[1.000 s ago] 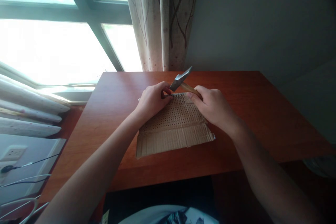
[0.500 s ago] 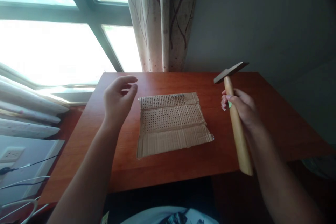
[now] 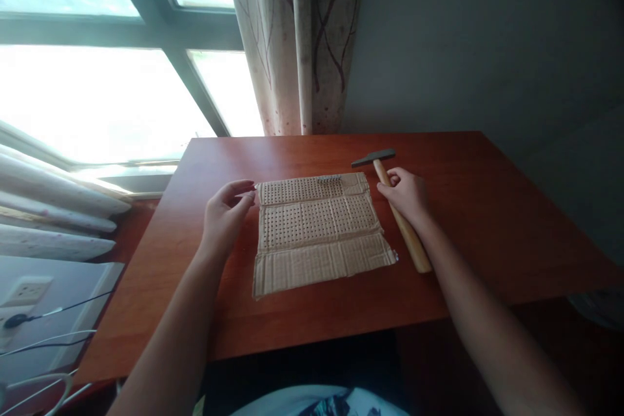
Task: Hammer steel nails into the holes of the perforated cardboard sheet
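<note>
A piece of corrugated cardboard [image 3: 322, 255] lies flat on the table, punched with rows of small holes. A short row of small metal pieces, perhaps nails or screws, [image 3: 330, 180] stands at its far edge. My left hand [image 3: 227, 211] is at the cardboard's far left corner, thumb and forefinger curved with a small gap between them; whether they touch the edge I cannot tell. To the right of the cardboard, my right hand [image 3: 404, 194] grips a hammer [image 3: 409, 244] by its wooden handle, below the dark metal head. The hammer is low over the table or resting on it.
The reddish-brown wooden table [image 3: 292, 328] stands against a grey wall [image 3: 463, 45]. A window [image 3: 97, 91] and a patterned curtain [image 3: 277, 32] are behind and to the left. Beside the table's left edge are a wall socket [image 3: 26, 290] and several cables [image 3: 63, 341].
My right hand has brought the hammer down and left, closer to the cardboard. My left hand has lowered and moved slightly right, to the cardboard's corner.
</note>
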Tool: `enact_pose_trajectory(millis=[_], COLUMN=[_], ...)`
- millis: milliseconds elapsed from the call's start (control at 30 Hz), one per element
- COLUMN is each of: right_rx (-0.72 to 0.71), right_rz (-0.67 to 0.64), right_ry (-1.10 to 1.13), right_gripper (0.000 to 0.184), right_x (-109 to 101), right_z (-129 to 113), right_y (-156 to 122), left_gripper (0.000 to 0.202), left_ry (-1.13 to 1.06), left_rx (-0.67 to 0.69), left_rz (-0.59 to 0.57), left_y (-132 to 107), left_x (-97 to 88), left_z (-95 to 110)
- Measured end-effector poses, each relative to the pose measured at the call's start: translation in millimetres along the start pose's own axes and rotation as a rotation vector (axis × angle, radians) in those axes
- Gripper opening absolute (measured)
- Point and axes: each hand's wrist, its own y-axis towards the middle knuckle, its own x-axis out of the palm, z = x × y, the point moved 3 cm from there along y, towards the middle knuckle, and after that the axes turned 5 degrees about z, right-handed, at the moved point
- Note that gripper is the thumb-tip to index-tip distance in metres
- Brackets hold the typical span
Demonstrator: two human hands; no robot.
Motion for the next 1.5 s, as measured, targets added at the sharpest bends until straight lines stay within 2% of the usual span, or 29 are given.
enact_pose_trajectory(millis=[167, 333, 567, 800, 1100, 1167, 1267, 1300, 1400, 1500], right_rx=[0.024, 0.050, -0.047, -0.081, -0.117, -0.131, -0.058, -0.013, 0.168, 0.278], right_rz=[-0.020, -0.015, 0.002, 0.015, -0.011, 0.035, 0.064, 0.027, -0.204, -0.328], right_ry=[-0.124, -0.183, -0.183, -0.149, -0.111, -0.048, 0.161, 0.276, 0.624, 0.740], right_gripper=[0.022, 0.025, 0.019, 0.018, 0.025, 0.030, 0.037, 0.040, 0.048, 0.049], right_x=[17, 23, 29, 33, 27, 18, 0, -5, -14, -19], right_z=[0, 5, 9, 12, 5, -2, -13, -17, -30, -39], right_y=[8, 10, 16, 19, 13, 7, -11, -18, -43, -60], left_gripper=[0.049, 0.052, 0.052, 0.053, 0.048, 0.051, 0.064, 0.068, 0.070, 0.067], left_ry=[-0.053, -0.066, -0.074, -0.079, -0.069, -0.101, -0.175, -0.187, -0.191, -0.183], left_rx=[-0.048, -0.084, -0.107, -0.116, -0.100, -0.145, -0.253, -0.277, -0.299, -0.294], left_rz=[-0.072, -0.114, -0.137, -0.148, -0.151, -0.161, -0.243, -0.284, -0.401, -0.464], left_y=[-5, -7, -10, -13, -12, -13, -20, -23, -33, -39], left_x=[5.5, 7.0, 9.3, 11.1, 9.8, 7.7, 6.5, 6.8, 9.0, 11.5], left_z=[-10, -12, -10, -6, -9, -7, 0, 3, 10, 10])
